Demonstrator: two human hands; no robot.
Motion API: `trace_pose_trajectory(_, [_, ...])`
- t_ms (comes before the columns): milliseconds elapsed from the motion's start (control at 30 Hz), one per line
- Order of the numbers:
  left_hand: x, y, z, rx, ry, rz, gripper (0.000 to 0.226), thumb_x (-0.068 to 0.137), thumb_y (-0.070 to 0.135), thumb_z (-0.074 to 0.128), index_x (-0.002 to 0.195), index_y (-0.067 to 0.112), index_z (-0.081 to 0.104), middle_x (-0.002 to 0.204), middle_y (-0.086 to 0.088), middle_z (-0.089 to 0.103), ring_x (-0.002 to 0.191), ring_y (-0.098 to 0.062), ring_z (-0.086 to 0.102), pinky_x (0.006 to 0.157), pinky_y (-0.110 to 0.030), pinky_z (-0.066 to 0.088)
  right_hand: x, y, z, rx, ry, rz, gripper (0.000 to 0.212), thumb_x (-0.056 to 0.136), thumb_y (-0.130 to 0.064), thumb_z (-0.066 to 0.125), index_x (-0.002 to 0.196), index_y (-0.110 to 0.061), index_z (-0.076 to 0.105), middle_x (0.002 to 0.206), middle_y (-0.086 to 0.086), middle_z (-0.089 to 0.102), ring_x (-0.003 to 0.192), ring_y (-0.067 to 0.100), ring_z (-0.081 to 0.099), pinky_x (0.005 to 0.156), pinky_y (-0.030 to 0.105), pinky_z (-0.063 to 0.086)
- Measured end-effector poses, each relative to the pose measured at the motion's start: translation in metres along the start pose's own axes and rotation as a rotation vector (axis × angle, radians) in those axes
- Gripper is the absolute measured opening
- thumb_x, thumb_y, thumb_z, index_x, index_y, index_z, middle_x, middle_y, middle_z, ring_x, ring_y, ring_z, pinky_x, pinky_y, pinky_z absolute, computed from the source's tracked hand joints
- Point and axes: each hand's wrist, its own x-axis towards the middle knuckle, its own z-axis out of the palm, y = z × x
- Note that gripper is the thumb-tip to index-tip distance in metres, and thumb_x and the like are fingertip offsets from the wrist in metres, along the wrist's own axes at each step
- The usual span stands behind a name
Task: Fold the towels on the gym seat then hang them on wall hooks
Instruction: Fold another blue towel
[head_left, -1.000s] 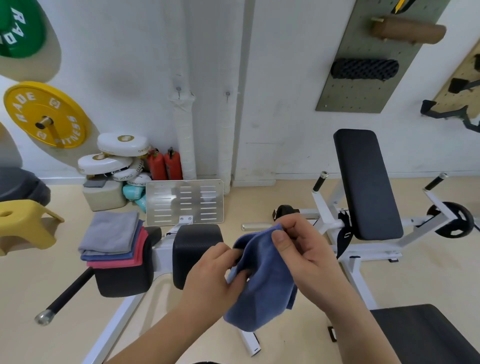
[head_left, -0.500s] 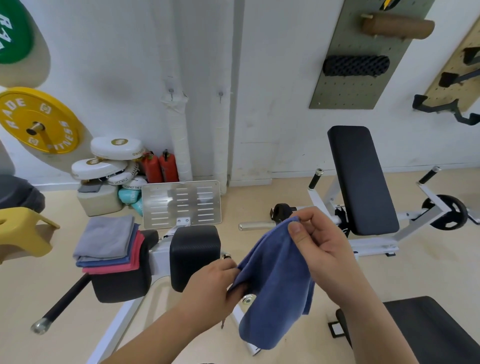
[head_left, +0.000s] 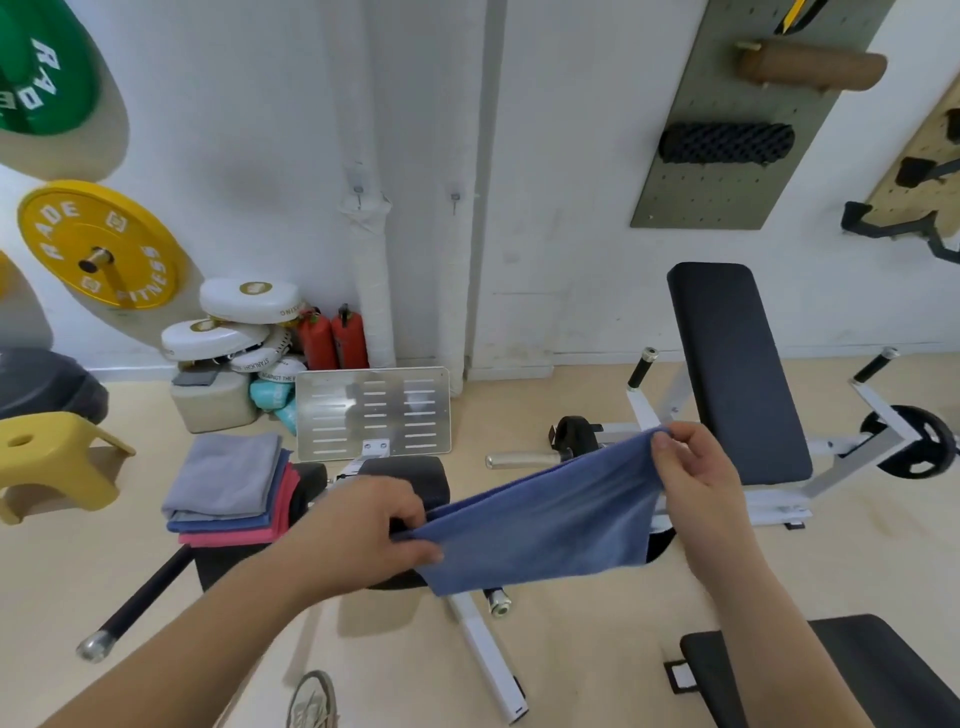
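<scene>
A blue towel (head_left: 550, 514) is stretched in the air between my hands, above the black gym seat (head_left: 415, 475). My left hand (head_left: 363, 530) pinches its lower left corner. My right hand (head_left: 696, 467) pinches its upper right corner, held higher. A folded stack of towels (head_left: 228, 483), grey on top, then blue and pink, lies on the black pad (head_left: 218, 566) at the left. Two small wall hooks (head_left: 358, 191) (head_left: 455, 199) stick out of the white wall above the seat.
A metal footplate (head_left: 374, 410) stands behind the seat. A black backrest (head_left: 737, 374) on a white frame is at the right, another black bench (head_left: 841, 675) at the lower right. A yellow stool (head_left: 47, 462), white pads and weight plates sit at the left.
My hands have moved apart, pulling the bunched, hanging blue towel out taut between them. The left hand went left, the right hand went right and up.
</scene>
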Motion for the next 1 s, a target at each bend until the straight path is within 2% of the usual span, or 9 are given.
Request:
trace_pose_trajectory(167, [-0.006, -0.001, -0.026, -0.268, 0.167, -0.162, 0.031, 0.077, 0.046, 0.082, 0.067, 0.023, 0.063, 0.067, 0.006, 0.063, 0.058, -0.003, 0.055, 0.059, -0.021, 0.048, 0.010, -0.006, 0.013, 0.105, 0.099, 0.034, 0.012, 0.106, -0.027, 0.051, 0.098, -0.027, 0.060, 0.079, -0.020, 0.069, 0.095, 0.018, 0.060, 0.088, 0.037, 0.047])
trace_pose_trajectory(267, [-0.013, 0.003, -0.039, -0.410, 0.275, -0.230, 0.022, 0.079, 0.034, 0.085, 0.074, 0.019, 0.070, 0.075, 0.003, 0.070, 0.061, -0.002, 0.060, 0.056, -0.018, 0.050, 0.012, -0.005, 0.027, 0.127, 0.086, 0.070, 0.012, 0.106, -0.031, 0.049, 0.098, -0.033, 0.058, 0.097, -0.001, 0.069, 0.090, 0.018, 0.061, 0.079, 0.037, 0.051])
trace_pose_trajectory(367, [-0.023, 0.003, -0.063, -0.496, 0.391, -0.258, 0.016, 0.080, 0.018, 0.085, 0.078, 0.017, 0.069, 0.076, 0.004, 0.072, 0.062, 0.000, 0.061, 0.056, -0.014, 0.050, 0.015, -0.012, 0.041, 0.165, 0.084, 0.022, 0.018, 0.107, -0.032, 0.047, 0.092, -0.039, 0.054, 0.091, -0.004, 0.066, 0.081, 0.007, 0.056, 0.071, 0.029, 0.047])
trace_pose_trajectory(433, [-0.029, -0.010, -0.070, -0.485, 0.376, -0.320, 0.021, 0.078, 0.016, 0.086, 0.087, 0.023, 0.069, 0.078, 0.006, 0.072, 0.065, 0.002, 0.063, 0.060, -0.015, 0.050, 0.020, -0.016, 0.058, 0.150, 0.054, 0.001, 0.017, 0.107, -0.031, 0.046, 0.092, -0.037, 0.053, 0.085, -0.006, 0.063, 0.079, 0.006, 0.054, 0.070, 0.027, 0.042])
trace_pose_trajectory(533, [-0.041, -0.037, -0.065, -0.441, 0.196, -0.468, 0.028, 0.080, 0.022, 0.087, 0.100, 0.032, 0.070, 0.081, 0.007, 0.072, 0.075, -0.002, 0.067, 0.063, -0.013, 0.051, 0.018, -0.015, 0.088, 0.058, -0.056, -0.009, 0.010, 0.106, -0.030, 0.047, 0.100, -0.030, 0.055, 0.085, -0.002, 0.065, 0.081, 0.012, 0.057, 0.069, 0.030, 0.043])
trace_pose_trajectory(600, [-0.056, -0.054, -0.063, -0.538, 0.088, -0.534, 0.011, 0.082, 0.025, 0.085, 0.089, 0.023, 0.076, 0.079, 0.004, 0.074, 0.074, -0.009, 0.070, 0.062, -0.017, 0.054, 0.014, -0.015, 0.105, 0.016, -0.115, -0.016, 0.010, 0.106, -0.028, 0.048, 0.102, -0.023, 0.055, 0.086, 0.000, 0.065, 0.079, 0.011, 0.058, 0.068, 0.030, 0.044])
trace_pose_trajectory(700, [-0.079, -0.077, -0.066, -0.781, -0.004, -0.536, 0.024, 0.085, 0.025, 0.081, 0.092, 0.004, 0.072, 0.084, -0.005, 0.075, 0.076, -0.014, 0.072, 0.069, -0.024, 0.057, 0.008, -0.016, 0.123, -0.004, -0.191, 0.017, 0.013, 0.107, -0.028, 0.048, 0.101, -0.021, 0.057, 0.086, 0.000, 0.063, 0.079, 0.013, 0.056, 0.068, 0.032, 0.043])
trace_pose_trajectory(867, [-0.112, -0.108, -0.068, -1.129, 0.132, -0.476, 0.034, 0.088, 0.026, 0.079, 0.095, -0.001, 0.060, 0.095, -0.021, 0.070, 0.086, -0.032, 0.068, 0.081, -0.044, 0.054, -0.001, -0.005, 0.163, 0.009, -0.277, 0.180, 0.015, 0.104, -0.033, 0.053, 0.108, -0.022, 0.062, 0.101, 0.002, 0.066, 0.101, 0.023, 0.061, 0.081, 0.037, 0.047])
trace_pose_trajectory(1000, [-0.145, -0.132, -0.085, -1.184, 0.277, -0.577, 0.025, 0.096, 0.030, 0.069, 0.102, 0.006, 0.066, 0.100, -0.016, 0.075, 0.083, -0.025, 0.070, 0.075, -0.037, 0.055, -0.024, -0.021, 0.211, 0.025, -0.363, 0.252, 0.015, 0.105, -0.033, 0.054, 0.109, -0.021, 0.062, 0.104, 0.003, 0.067, 0.098, 0.021, 0.064, 0.088, 0.043, 0.052])
